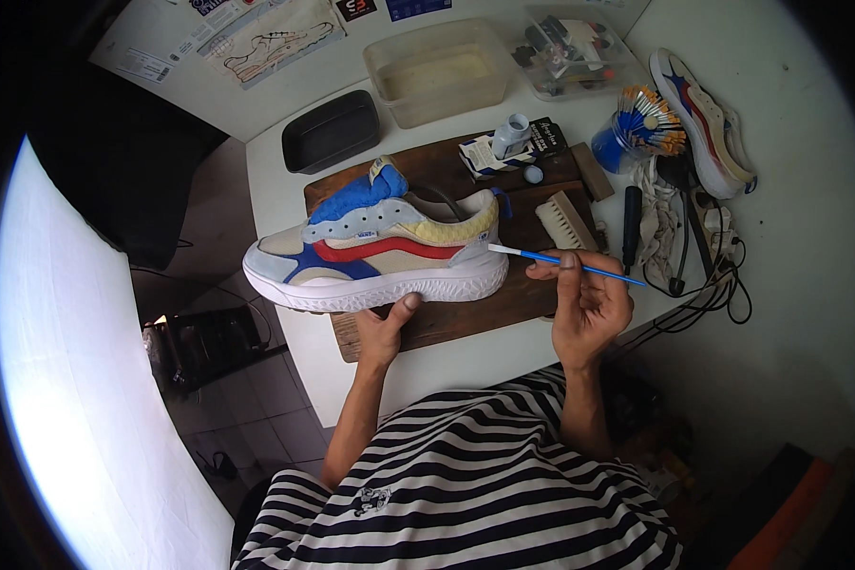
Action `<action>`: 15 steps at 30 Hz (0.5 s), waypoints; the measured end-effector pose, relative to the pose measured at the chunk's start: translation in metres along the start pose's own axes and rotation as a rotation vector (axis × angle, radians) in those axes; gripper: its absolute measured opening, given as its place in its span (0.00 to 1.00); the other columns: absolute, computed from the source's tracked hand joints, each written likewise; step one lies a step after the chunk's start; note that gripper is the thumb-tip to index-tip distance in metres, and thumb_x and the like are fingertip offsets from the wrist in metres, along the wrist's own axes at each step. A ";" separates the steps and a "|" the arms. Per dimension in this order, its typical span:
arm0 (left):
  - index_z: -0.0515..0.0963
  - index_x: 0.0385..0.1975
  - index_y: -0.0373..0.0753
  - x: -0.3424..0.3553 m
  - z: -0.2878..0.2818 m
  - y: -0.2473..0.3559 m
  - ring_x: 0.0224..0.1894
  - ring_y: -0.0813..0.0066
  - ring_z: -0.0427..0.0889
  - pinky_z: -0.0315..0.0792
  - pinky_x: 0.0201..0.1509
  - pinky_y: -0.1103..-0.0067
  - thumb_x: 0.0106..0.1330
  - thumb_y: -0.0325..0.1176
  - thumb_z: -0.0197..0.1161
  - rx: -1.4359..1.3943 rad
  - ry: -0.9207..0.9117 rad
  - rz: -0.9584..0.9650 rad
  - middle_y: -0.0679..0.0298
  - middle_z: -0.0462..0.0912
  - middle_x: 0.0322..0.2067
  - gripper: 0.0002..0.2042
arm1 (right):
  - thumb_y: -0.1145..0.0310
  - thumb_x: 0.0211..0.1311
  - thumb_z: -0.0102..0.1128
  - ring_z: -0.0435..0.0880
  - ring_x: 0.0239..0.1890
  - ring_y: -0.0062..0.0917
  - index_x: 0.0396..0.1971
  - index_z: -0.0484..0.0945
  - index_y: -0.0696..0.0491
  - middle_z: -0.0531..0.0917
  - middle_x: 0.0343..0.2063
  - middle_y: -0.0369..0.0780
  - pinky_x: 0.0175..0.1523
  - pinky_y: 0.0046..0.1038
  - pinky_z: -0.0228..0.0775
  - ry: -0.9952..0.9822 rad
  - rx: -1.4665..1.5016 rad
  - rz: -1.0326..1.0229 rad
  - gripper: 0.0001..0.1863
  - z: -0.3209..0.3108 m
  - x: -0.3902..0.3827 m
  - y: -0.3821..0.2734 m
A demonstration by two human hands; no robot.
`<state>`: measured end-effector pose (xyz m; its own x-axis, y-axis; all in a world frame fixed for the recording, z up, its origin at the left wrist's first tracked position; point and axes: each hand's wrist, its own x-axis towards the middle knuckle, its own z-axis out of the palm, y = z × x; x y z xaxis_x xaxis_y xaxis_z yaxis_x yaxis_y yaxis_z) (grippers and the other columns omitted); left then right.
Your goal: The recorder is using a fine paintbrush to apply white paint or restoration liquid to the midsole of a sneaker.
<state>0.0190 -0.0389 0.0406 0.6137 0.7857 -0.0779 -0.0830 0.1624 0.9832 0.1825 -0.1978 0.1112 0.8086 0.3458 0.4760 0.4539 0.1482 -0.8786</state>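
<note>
A multicoloured sneaker (pixel 380 249) with a red side stripe, blue tongue and white sole is held above a dark wooden board (pixel 427 330), toe to the left. My left hand (pixel 386 328) grips it from below, thumb on the sole's side and the other fingers hidden underneath. Pinched in my right hand (pixel 589 306) is a thin blue paintbrush (pixel 560 260). Its white bristles are at the sneaker's heel; I cannot tell whether they touch. Beyond the heel, a scrub brush (pixel 566 220) lies on the board, and a small bottle (pixel 511 136) stands open near its cap (pixel 533 175).
At the back are a black tray (pixel 331 131), a clear plastic tub (pixel 437 74) and a box of supplies (pixel 577 52). To the right stand a jar of paintbrushes (pixel 638 133) and a second sneaker (pixel 703 123), with a black-handled tool (pixel 631 228) and tangled cables (pixel 722 275) nearer.
</note>
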 end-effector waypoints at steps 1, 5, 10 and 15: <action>0.78 0.38 0.31 0.000 0.000 -0.001 0.39 0.74 0.77 0.70 0.48 0.78 0.54 0.39 0.70 -0.002 0.001 0.001 0.63 0.80 0.35 0.19 | 0.78 0.64 0.53 0.84 0.27 0.24 0.34 0.71 0.64 0.83 0.25 0.45 0.34 0.20 0.76 -0.001 0.000 -0.002 0.04 -0.001 0.002 -0.001; 0.78 0.37 0.31 0.001 0.001 0.003 0.38 0.74 0.77 0.70 0.47 0.78 0.53 0.39 0.70 0.001 -0.001 -0.010 0.63 0.80 0.35 0.19 | 0.77 0.67 0.48 0.84 0.28 0.26 0.37 0.69 0.64 0.82 0.26 0.48 0.36 0.24 0.78 -0.017 0.010 -0.061 0.05 -0.008 0.026 -0.012; 0.78 0.37 0.32 0.000 -0.002 0.004 0.37 0.75 0.77 0.70 0.46 0.78 0.53 0.38 0.70 0.023 -0.004 -0.018 0.63 0.80 0.34 0.17 | 0.76 0.63 0.56 0.84 0.25 0.22 0.32 0.74 0.61 0.83 0.21 0.41 0.31 0.20 0.74 0.018 -0.152 -0.193 0.04 0.002 0.104 -0.031; 0.78 0.36 0.32 -0.002 0.002 0.007 0.36 0.75 0.78 0.70 0.45 0.78 0.54 0.35 0.71 -0.006 -0.010 -0.006 0.64 0.81 0.33 0.15 | 0.73 0.62 0.58 0.79 0.21 0.17 0.29 0.74 0.60 0.80 0.20 0.40 0.29 0.20 0.68 -0.281 -0.555 -0.213 0.06 0.022 0.155 -0.033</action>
<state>0.0187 -0.0399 0.0482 0.6220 0.7787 -0.0817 -0.0841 0.1702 0.9818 0.2846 -0.1291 0.2126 0.5855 0.6016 0.5434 0.7795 -0.2336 -0.5812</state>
